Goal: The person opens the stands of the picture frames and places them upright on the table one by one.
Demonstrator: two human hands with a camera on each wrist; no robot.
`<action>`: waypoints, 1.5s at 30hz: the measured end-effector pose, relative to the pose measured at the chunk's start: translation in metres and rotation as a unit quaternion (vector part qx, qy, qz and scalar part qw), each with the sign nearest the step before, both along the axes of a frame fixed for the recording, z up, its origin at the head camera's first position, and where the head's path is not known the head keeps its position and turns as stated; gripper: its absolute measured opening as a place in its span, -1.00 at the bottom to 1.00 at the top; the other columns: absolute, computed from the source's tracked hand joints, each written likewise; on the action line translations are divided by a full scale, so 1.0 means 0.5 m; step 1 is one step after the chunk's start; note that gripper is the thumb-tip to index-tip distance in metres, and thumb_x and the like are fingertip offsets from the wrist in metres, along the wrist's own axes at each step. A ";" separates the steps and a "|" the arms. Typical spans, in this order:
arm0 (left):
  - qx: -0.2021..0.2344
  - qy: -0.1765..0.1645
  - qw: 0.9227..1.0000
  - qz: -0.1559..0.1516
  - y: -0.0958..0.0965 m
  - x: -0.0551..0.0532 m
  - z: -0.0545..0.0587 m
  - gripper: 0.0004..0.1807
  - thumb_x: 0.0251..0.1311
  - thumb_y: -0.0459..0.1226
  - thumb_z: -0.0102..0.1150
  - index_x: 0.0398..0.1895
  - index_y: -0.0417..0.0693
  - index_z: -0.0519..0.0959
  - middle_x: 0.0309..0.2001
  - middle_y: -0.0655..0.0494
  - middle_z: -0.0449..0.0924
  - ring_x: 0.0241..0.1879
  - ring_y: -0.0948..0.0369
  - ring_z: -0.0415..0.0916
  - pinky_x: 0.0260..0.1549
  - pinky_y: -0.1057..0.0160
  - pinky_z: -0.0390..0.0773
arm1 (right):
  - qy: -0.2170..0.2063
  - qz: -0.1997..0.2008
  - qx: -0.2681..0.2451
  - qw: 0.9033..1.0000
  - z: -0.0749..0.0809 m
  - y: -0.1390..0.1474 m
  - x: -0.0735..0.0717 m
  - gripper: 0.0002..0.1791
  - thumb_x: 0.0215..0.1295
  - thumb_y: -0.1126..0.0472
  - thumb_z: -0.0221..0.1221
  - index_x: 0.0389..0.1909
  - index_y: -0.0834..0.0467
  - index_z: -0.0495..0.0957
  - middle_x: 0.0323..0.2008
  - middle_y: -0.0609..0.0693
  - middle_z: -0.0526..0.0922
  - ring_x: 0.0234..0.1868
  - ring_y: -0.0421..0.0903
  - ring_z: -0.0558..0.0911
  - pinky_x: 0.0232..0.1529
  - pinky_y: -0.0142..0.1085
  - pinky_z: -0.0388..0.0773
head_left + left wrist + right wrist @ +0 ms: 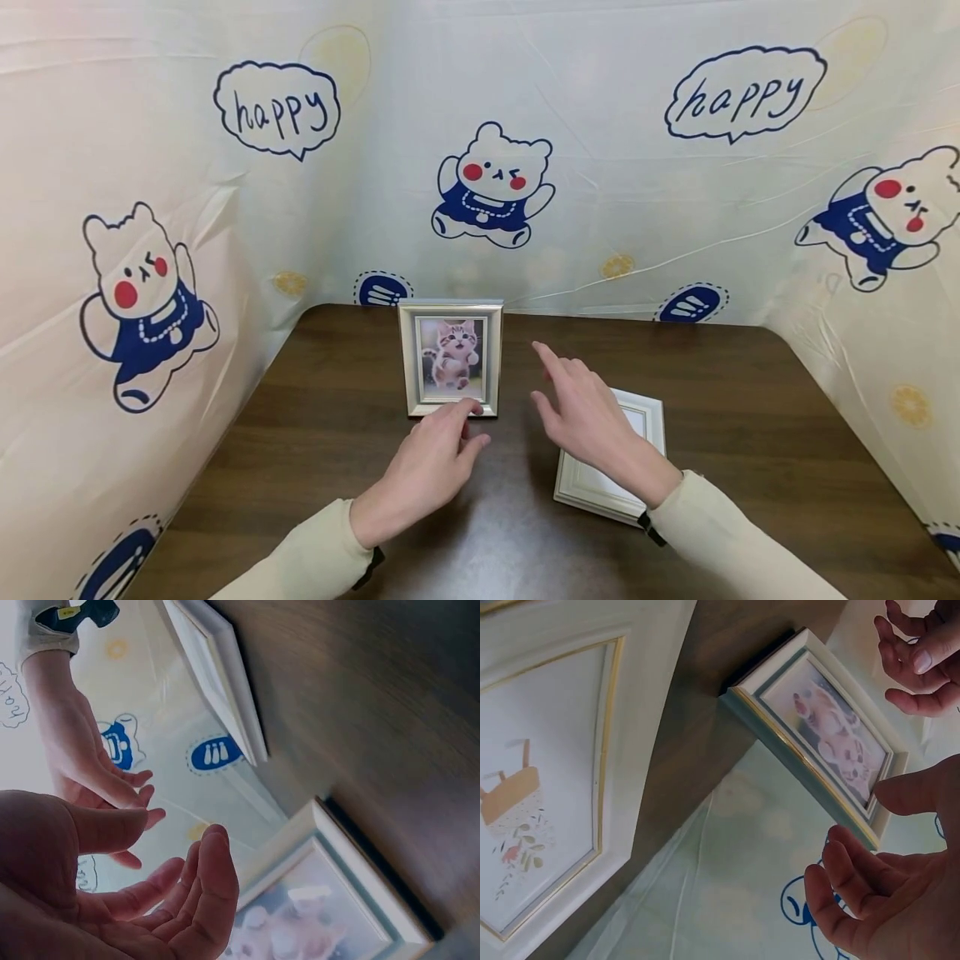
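Note:
A silver-and-cream picture frame (450,358) with a kitten picture stands upright on the brown table. My left hand (427,467) hovers in front of its lower edge, fingers loosely bent and holding nothing. To the right of the frame is my right hand (581,412), index finger extended and thumb apart, with nothing in it. Under the right hand and wrist, a white picture frame (592,493) lies on the table, partly hidden. In the right wrist view, this white frame (619,787) shows thin gold lining and a flowery print with a tan shape.
The dark wooden table (315,417) has rounded far corners. A pale curtain (600,208) printed with bears and "happy" bubbles surrounds its back and sides. Dark bands (651,529) sit at both sleeve cuffs.

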State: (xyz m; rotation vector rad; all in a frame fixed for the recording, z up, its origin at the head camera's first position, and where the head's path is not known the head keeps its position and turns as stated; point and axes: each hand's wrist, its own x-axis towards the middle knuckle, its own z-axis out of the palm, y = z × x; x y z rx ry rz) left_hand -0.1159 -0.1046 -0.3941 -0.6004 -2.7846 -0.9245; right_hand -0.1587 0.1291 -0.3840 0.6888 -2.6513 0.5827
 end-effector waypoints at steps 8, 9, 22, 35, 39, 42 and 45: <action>-0.007 -0.010 1.000 -0.017 0.021 -0.004 -0.007 -0.68 0.37 -0.30 0.38 0.12 -0.19 0.60 -0.34 0.17 0.48 -0.41 0.27 0.45 -0.40 0.19 0.51 | 0.011 -0.002 0.000 1.000 -0.012 0.015 0.016 -0.29 0.37 0.24 0.36 0.49 0.25 0.37 -0.21 0.05 0.67 -0.25 0.01 0.59 -0.22 -0.06 0.58; -0.006 -0.015 1.000 -0.020 0.024 -0.004 -0.008 -0.67 0.37 -0.30 0.37 0.13 -0.20 0.60 -0.32 0.15 0.50 -0.41 0.26 0.46 -0.40 0.18 0.52 | 0.013 -0.002 0.001 1.000 -0.013 0.017 0.018 -0.30 0.37 0.24 0.36 0.49 0.25 0.37 -0.21 0.06 0.67 -0.24 0.02 0.60 -0.20 -0.05 0.58; -0.010 -0.037 0.997 -0.072 0.062 -0.025 -0.020 -0.58 0.37 -0.28 0.37 0.19 -0.32 0.59 -0.30 0.09 0.55 -0.32 0.20 0.51 -0.26 0.11 0.60 | 0.008 -0.021 0.000 1.000 -0.024 0.048 0.029 -0.35 0.37 0.24 0.34 0.45 0.24 0.42 -0.19 0.04 0.69 -0.13 0.07 0.64 -0.17 -0.03 0.60; -0.012 -0.088 0.991 -0.097 0.096 -0.051 -0.028 -0.47 0.35 -0.21 0.41 0.26 -0.36 0.56 -0.45 0.18 0.42 -0.42 0.28 0.39 -0.36 0.25 0.49 | -0.018 -0.040 -0.008 0.999 -0.034 0.088 0.037 -0.40 0.35 0.26 0.34 0.39 0.26 0.48 -0.12 0.11 0.72 -0.07 0.10 0.66 -0.14 0.01 0.61; -0.019 -0.096 0.990 -0.101 0.106 -0.056 -0.030 -0.46 0.34 -0.21 0.42 0.26 -0.36 0.56 -0.47 0.21 0.41 -0.41 0.28 0.40 -0.32 0.24 0.51 | -0.024 -0.047 -0.009 0.999 -0.041 0.103 0.043 -0.41 0.36 0.27 0.33 0.39 0.25 0.48 -0.09 0.10 0.72 0.00 0.11 0.66 -0.08 0.04 0.62; -0.021 -0.110 0.988 -0.106 0.114 -0.058 -0.032 -0.44 0.33 -0.21 0.42 0.27 -0.38 0.55 -0.49 0.22 0.42 -0.41 0.28 0.41 -0.31 0.22 0.53 | -0.033 -0.057 -0.005 0.998 -0.045 0.114 0.048 -0.40 0.36 0.27 0.32 0.41 0.24 0.47 -0.07 0.11 0.72 0.02 0.12 0.66 -0.10 0.06 0.62; -0.025 -0.120 0.986 -0.110 0.123 -0.063 -0.035 -0.43 0.33 -0.20 0.42 0.29 -0.38 0.54 -0.50 0.22 0.43 -0.44 0.29 0.42 -0.30 0.24 0.53 | -0.042 -0.070 0.002 0.997 -0.049 0.126 0.051 -0.39 0.36 0.27 0.31 0.42 0.24 0.46 -0.05 0.13 0.72 0.03 0.14 0.65 -0.11 0.07 0.62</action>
